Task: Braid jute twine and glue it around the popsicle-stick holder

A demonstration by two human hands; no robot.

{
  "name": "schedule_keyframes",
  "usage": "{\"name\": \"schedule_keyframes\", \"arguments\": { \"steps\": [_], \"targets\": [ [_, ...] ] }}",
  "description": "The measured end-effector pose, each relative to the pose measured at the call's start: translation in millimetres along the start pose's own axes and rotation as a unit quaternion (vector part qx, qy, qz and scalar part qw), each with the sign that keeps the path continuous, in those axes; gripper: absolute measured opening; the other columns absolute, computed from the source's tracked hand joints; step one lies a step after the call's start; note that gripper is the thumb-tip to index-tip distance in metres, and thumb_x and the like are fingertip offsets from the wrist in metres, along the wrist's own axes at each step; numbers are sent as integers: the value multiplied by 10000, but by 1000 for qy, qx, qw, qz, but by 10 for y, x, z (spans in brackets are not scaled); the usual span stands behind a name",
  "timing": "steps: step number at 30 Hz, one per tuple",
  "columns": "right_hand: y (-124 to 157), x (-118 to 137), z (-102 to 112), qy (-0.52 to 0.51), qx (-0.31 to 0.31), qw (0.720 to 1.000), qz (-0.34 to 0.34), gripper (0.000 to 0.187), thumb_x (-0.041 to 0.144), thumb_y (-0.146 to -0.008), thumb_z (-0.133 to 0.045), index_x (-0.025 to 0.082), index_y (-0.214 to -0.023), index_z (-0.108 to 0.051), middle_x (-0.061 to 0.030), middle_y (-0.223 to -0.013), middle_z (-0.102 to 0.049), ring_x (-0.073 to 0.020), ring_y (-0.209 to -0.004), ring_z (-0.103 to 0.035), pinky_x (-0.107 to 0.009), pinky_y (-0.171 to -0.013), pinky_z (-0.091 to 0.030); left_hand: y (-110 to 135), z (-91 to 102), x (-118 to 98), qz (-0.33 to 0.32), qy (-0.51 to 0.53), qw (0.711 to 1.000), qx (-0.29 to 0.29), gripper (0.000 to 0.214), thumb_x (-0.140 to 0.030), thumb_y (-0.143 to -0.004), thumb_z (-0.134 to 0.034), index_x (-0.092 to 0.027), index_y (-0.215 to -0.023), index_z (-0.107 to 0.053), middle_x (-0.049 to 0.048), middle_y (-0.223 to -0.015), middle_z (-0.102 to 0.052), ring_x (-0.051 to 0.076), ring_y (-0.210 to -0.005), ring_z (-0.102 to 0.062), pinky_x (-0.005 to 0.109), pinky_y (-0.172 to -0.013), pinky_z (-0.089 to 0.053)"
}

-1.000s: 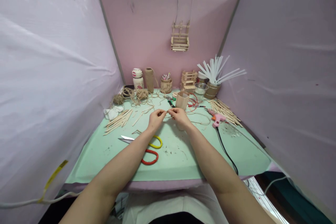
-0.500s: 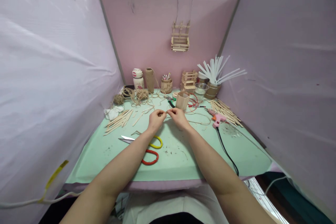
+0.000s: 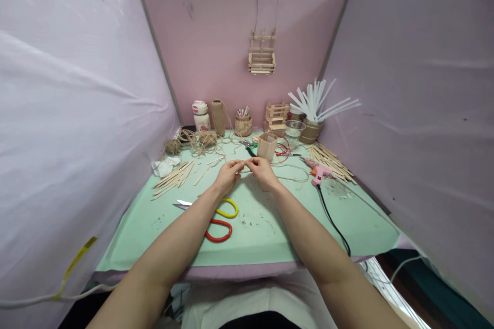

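Over the middle of the table, my left hand (image 3: 229,174) and my right hand (image 3: 262,170) meet at the fingertips, both pinched closed. Between them is a thin strand of twine, mostly hidden by the fingers. A loop of twine (image 3: 295,180) lies on the table to the right of my right hand. Just behind that hand stands a small wooden-stick cup (image 3: 266,147). Scissors (image 3: 219,230) with one red and one yellow handle lie partly under my left forearm, blades pointing left.
Craft sticks lie left (image 3: 173,180) and right (image 3: 331,162). A pink glue gun (image 3: 321,174) rests at right, its black cord running to the front edge. Tangled twine (image 3: 196,141), a bottle (image 3: 201,116) and a pot of white sticks (image 3: 311,131) stand behind. A stick swing (image 3: 262,61) hangs at the back.
My left hand has turned slightly, its lower fingers shifting, while the fingertips stay together with my right hand's. The whole view has shifted a little.
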State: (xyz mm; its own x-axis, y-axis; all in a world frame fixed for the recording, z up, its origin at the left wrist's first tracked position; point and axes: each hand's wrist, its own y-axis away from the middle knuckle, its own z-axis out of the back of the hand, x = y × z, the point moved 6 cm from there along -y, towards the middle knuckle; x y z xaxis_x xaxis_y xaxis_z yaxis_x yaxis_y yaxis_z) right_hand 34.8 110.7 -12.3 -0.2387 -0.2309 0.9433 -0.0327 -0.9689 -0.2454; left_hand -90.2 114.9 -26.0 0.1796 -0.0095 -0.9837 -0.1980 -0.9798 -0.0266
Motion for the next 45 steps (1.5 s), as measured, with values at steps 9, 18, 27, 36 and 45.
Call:
{"name": "schedule_keyframes", "arguments": {
  "steps": [9, 18, 27, 36, 45],
  "targets": [
    [30, 69, 26, 69, -43, 996, 27, 214, 253, -737, -521, 155, -797, -701, -41, -774, -693, -157, -712, -599, -270, -694, -460, -5, 120, -67, -102, -104, 986, -77, 289, -393, -658, -685, -129, -775, -696, 35, -727, -662, 126, -668, -542, 252, -653, -412],
    [43, 127, 31, 99, -63, 990, 82, 165, 255, -754, -546, 157, -725, -675, -44, -738, -649, -153, -701, -577, -271, -680, -452, 70, 106, -175, -133, -130, 977, -107, 179, -306, -640, -689, -142, -712, -708, 48, -733, -686, 149, -718, -573, 268, -702, -427],
    [110, 231, -36, 109, -67, 975, 180, 113, 225, -766, -517, 168, -699, -588, -21, -746, -557, -131, -681, -515, -255, -667, -425, -19, 35, 118, 62, 128, 989, -45, 243, -270, -525, -746, -109, -643, -607, -11, -587, -518, 37, -495, -372, 179, -427, -203],
    [1, 30, 22, 43, -49, 996, 53, 211, 360, -752, -550, 163, -717, -619, -19, -710, -621, -151, -697, -547, -275, -691, -426, 10, 52, -9, -43, -82, 995, -44, 271, -369, -630, -687, -128, -744, -642, 5, -655, -594, 84, -577, -464, 211, -541, -340],
    [-60, -191, 93, 37, -138, 989, -37, 165, 319, -719, -508, 180, -641, -550, -18, -659, -594, -162, -674, -529, -281, -681, -405, 110, -120, -166, -93, -293, 952, 17, 219, -351, -707, -572, -150, -634, -618, -4, -575, -584, 118, -569, -480, 242, -575, -367]
  ]
}}
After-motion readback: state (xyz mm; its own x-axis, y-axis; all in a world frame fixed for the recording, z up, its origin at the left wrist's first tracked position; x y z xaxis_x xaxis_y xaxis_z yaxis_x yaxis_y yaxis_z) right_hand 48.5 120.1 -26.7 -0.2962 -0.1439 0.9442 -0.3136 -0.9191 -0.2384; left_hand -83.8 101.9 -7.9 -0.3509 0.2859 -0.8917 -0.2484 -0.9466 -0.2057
